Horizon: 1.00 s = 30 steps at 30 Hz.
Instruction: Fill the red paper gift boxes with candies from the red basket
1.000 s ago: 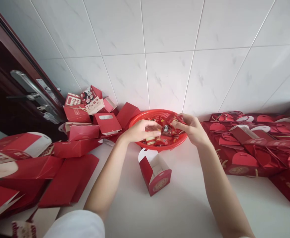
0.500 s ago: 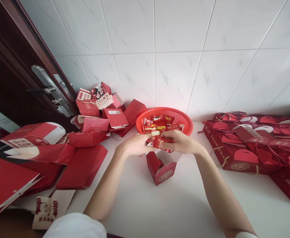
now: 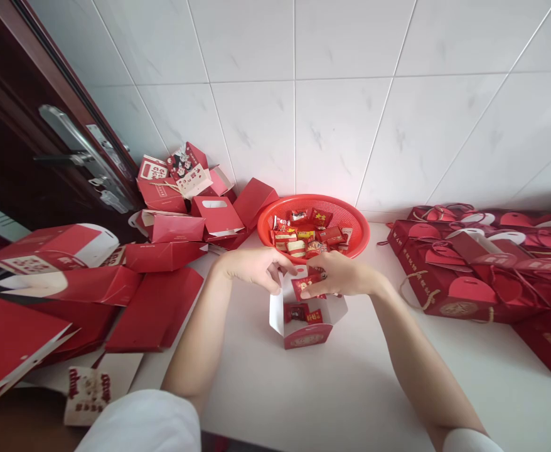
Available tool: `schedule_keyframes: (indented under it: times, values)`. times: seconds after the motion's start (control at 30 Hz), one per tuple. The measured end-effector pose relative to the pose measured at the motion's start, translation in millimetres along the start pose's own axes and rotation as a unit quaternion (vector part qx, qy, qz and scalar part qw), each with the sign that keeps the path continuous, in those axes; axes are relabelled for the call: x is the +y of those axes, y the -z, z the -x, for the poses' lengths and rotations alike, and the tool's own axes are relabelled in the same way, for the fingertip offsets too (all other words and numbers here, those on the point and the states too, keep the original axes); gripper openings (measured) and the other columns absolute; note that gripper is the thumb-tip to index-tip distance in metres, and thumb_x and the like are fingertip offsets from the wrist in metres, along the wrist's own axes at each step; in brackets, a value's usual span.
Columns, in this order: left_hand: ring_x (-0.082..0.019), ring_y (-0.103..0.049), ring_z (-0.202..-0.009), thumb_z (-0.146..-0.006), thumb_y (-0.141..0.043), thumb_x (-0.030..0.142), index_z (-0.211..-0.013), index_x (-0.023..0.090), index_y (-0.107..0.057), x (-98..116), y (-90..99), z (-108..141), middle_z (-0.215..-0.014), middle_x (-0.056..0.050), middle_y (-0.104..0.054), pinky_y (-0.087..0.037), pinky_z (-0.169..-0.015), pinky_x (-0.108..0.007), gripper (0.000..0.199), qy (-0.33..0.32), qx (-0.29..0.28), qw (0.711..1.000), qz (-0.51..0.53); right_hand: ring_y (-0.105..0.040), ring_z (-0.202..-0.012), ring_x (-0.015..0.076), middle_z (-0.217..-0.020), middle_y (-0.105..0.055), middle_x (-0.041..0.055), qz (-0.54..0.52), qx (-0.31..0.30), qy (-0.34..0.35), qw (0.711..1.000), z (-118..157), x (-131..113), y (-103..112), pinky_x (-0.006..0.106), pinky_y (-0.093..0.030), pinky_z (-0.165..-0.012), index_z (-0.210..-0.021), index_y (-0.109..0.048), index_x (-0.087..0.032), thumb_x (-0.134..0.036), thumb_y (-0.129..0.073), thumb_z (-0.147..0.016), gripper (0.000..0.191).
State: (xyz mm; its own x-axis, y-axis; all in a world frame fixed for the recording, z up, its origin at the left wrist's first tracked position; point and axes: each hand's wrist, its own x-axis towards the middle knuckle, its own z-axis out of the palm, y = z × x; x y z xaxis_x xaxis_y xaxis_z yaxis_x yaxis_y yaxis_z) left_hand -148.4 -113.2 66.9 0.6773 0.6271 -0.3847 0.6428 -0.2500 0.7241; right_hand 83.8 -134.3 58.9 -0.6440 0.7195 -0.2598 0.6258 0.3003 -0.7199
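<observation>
A small red box (image 3: pixel 307 336) stands open on the white table, its white inner flaps spread, with a few wrapped sweets (image 3: pixel 297 312) inside. My right hand (image 3: pixel 339 274) is over the box's right side, its fingers closed on a red candy packet (image 3: pixel 302 288). At the box's back left edge is my left hand (image 3: pixel 260 269), thumb and fingers around the left flap. Just behind both hands lies a red plastic basket (image 3: pixel 361 233) holding several wrapped sweets.
Red boxes (image 3: pixel 157 307), some folded open, are piled at the left beside a dark door (image 3: pixel 7 119). Filled-out dark red boxes with cord handles (image 3: pixel 459 307) stand in rows at the right. A tiled wall (image 3: pixel 256 138) rises behind the basket.
Both hands have come lower, to the box, and parted slightly. The left hand has moved from the sweets to the flap. The box has turned and opened wider, showing sweets inside.
</observation>
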Motion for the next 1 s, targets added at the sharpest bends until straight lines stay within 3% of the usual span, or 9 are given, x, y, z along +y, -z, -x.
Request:
schedule_keyframes:
  times: [0.17, 0.3, 0.4, 0.47, 0.57, 0.7, 0.83, 1.0]
  values:
    - [-0.023, -0.072, -0.094, -0.066, -0.076, 0.021, -0.122, 0.017, -0.070, 2, -0.9, 1, -0.107, -0.007, -0.076, -0.056, -0.073, -0.026, 0.056, -0.024, 0.010, 1.000, 0.011, -0.047, -0.052, 0.0099, -0.065, -0.053, -0.0037, 0.027, -0.001, 0.018, 0.999, -2, -1, -3, 0.023, -0.032, -0.047, -0.082, -0.053, -0.019, -0.043, -0.068, -0.085, 0.028]
    - [-0.021, -0.072, -0.090, -0.065, -0.075, 0.018, -0.119, 0.020, -0.073, 0, 0.0, -2, -0.115, -0.006, -0.074, -0.056, -0.071, -0.026, 0.054, -0.049, 0.024, 0.998, 0.014, -0.053, -0.061, 0.0130, -0.074, -0.060, -0.0006, 0.070, -0.001, 0.053, 0.996, 5, -6, -3, 0.024, -0.035, -0.052, -0.092, -0.056, -0.018, -0.022, -0.053, -0.091, 0.005]
    - [-0.020, -0.072, -0.088, -0.065, -0.076, 0.017, -0.117, 0.021, -0.074, -1, 0.5, -4, -0.111, -0.005, -0.074, -0.055, -0.070, -0.025, 0.053, -0.076, 0.035, 0.996, 0.020, -0.057, -0.068, 0.0144, -0.084, -0.065, 0.0015, 0.085, -0.049, 0.070, 0.993, 8, -10, -5, 0.024, -0.037, -0.054, -0.102, -0.060, -0.019, -0.017, -0.052, -0.091, 0.014]
    - [-0.020, -0.071, -0.087, -0.065, -0.075, 0.016, -0.116, 0.021, -0.075, 0, 0.3, -5, -0.106, -0.004, -0.073, -0.055, -0.071, -0.025, 0.051, -0.088, 0.039, 0.995, 0.022, -0.060, -0.072, 0.0156, -0.092, -0.067, 0.0034, 0.109, -0.049, 0.064, 0.991, 8, -11, -7, 0.024, -0.038, -0.054, -0.107, -0.062, -0.020, -0.016, -0.054, -0.090, 0.019]
    - [-0.019, -0.071, -0.087, -0.067, -0.073, 0.015, -0.112, 0.020, -0.076, 2, -0.2, -5, -0.104, -0.003, -0.073, -0.055, -0.071, -0.025, 0.046, -0.090, 0.040, 0.995, 0.017, -0.062, -0.076, 0.0172, -0.096, -0.068, 0.0048, 0.141, -0.010, 0.066, 0.988, 8, -11, -7, 0.025, -0.040, -0.057, -0.116, -0.063, -0.020, -0.014, -0.054, -0.090, 0.029]
    - [-0.021, -0.072, -0.092, -0.067, -0.074, 0.016, -0.115, 0.020, -0.074, 2, -0.5, -5, -0.106, -0.005, -0.074, -0.056, -0.076, -0.027, 0.047, -0.064, 0.050, 0.997, 0.003, -0.067, -0.084, 0.0181, -0.104, -0.072, 0.0059, 0.102, 0.046, 0.139, 0.984, 21, -6, 5, 0.028, -0.050, -0.070, -0.124, -0.064, -0.020, -0.019, -0.055, -0.093, 0.032]
    - [-0.023, -0.072, -0.098, -0.069, -0.076, 0.021, -0.127, 0.021, -0.070, -3, -0.9, -8, -0.121, -0.008, -0.073, -0.056, -0.079, -0.028, 0.058, -0.041, 0.051, 0.998, 0.004, -0.069, -0.094, 0.0188, -0.110, -0.073, 0.0056, 0.064, 0.141, 0.179, 0.972, 40, 1, 21, 0.030, -0.054, -0.081, -0.117, -0.069, -0.022, -0.027, -0.059, -0.094, 0.026]
    - [-0.023, -0.073, -0.097, -0.072, -0.076, 0.027, -0.132, 0.021, -0.068, -6, -3.3, -14, -0.125, -0.009, -0.072, -0.055, -0.079, -0.028, 0.061, -0.032, 0.046, 0.998, -0.003, -0.068, -0.084, 0.0177, -0.100, -0.073, 0.0059, 0.079, 0.183, 0.148, 0.969, 57, 11, 18, 0.029, -0.055, -0.075, -0.108, -0.072, -0.021, -0.033, -0.059, -0.096, 0.022]
